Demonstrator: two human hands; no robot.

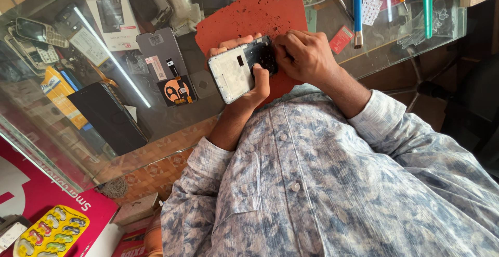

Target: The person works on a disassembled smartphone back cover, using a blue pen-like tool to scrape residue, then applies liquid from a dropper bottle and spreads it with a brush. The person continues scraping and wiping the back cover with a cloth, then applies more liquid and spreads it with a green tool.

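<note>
Head view. Left hand (248, 82) was wrapped around the opened phone (244, 68) from below, thumb pressed on its near long edge, fingertips showing over the far edge at about 11 o'clock. So the hand was closed on the phone, carrying it just above the red mat (265, 10); whether the phone touched the mat could not be told.

Right hand (304, 56) was curled, fingers bunched and bearing on the phone's dark, exposed end. Whether those fingers pinched a small tool or part could not be told; the knuckles hid them.

Key relation: the phone lay at about 9 o'clock from the right hand and touched it. Its long axis ran roughly from 8 o'clock to 2 o'clock in the frame, white inner plate toward the 8 o'clock end, dark open section toward the 2 o'clock end. The right hand was therefore at the dark end; the left hand held the pale end and the middle. Both hands were on it, neither nearer than the other.

Surroundings, same view: glass surface (156, 116) under the mat. A loose phone back cover (165, 62) with flex parts lay at 9 o'clock from the left hand, apart from it. A black phone (106, 116) lay further out, toward 8 o'clock. A blue-handled tool (357, 10) and a green-handled tool (427, 4) lay at about 1 o'clock from the right hand, well apart.
</note>
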